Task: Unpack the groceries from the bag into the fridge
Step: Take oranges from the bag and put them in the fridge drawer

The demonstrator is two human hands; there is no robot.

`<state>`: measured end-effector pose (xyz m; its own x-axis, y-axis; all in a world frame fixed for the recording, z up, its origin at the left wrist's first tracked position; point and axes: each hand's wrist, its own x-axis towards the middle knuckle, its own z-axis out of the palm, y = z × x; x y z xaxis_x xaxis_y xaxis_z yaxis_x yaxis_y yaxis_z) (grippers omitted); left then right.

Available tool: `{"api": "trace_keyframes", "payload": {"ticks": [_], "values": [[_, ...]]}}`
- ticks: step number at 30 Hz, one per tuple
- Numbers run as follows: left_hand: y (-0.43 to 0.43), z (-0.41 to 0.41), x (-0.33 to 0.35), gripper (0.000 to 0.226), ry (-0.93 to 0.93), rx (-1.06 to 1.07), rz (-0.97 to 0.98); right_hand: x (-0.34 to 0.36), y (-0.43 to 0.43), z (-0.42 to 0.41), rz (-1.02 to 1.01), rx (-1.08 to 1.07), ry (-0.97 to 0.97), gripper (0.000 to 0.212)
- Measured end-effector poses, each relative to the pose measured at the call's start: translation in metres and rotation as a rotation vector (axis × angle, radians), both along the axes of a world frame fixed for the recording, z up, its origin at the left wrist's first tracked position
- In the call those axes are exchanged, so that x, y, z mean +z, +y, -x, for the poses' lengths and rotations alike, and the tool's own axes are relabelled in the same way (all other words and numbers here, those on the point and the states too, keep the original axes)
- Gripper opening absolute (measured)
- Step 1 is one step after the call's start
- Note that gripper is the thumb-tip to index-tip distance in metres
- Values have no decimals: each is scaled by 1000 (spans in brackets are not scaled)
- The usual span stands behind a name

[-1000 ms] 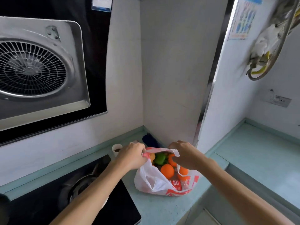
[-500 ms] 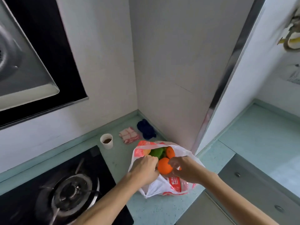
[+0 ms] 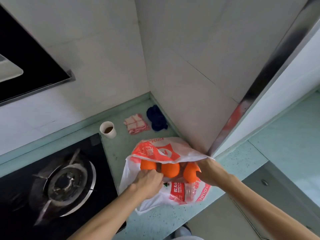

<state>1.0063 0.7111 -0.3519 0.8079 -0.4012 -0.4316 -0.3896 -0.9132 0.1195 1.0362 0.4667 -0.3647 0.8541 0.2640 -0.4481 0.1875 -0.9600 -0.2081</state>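
Note:
A white and red plastic bag (image 3: 155,149) lies on the pale green counter (image 3: 121,146) beside the wall corner. Its mouth shows three oranges (image 3: 170,169) and, below them, a water bottle with a red label (image 3: 179,191) seen through the plastic. My left hand (image 3: 147,182) is closed on the bag's near left edge by the leftmost orange. My right hand (image 3: 209,170) pinches the bag's right edge and holds the mouth apart, next to the rightmost orange (image 3: 189,173). No fridge is in view.
A black gas hob with a burner (image 3: 67,184) fills the left. A paper cup of brown liquid (image 3: 108,129), a folded pink checked cloth (image 3: 136,125) and a dark blue cloth (image 3: 156,118) sit behind the bag. Grey drawers (image 3: 263,184) are at the right.
The view has tilted further down and closer to the bag. The green item is hidden now; both hands have spread the bag's mouth wider, showing three oranges and the bottle.

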Motion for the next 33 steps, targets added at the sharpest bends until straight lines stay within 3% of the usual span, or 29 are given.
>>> {"api": "trace_keyframes", "payload": {"ticks": [3,6,9,11,16,20,22,25,29,33], "values": [[11,-15,9,28,-9,75,90,10,6,-8,-101,-29,-2,33],[27,-36,28,26,-175,150,217,24,18,-15,-269,-159,-45,53],[43,-59,42,22,-270,214,280,36,29,-28,-317,-225,-134,51],[55,-73,47,22,-272,240,207,42,35,-39,-357,-266,-140,48],[71,-84,50,20,-229,153,-2,37,41,-72,-249,-246,-43,14],[79,-73,34,20,-134,104,16,34,48,-72,-221,-274,-40,29],[77,-61,27,28,-121,66,62,33,48,-62,-254,-184,-146,17],[60,-39,21,39,-24,20,119,28,48,-39,-376,-10,-290,22],[38,-24,4,20,36,-63,129,16,48,-12,-290,204,-63,17],[10,-4,-12,48,37,-103,-13,-13,42,2,-171,210,104,26]]}}
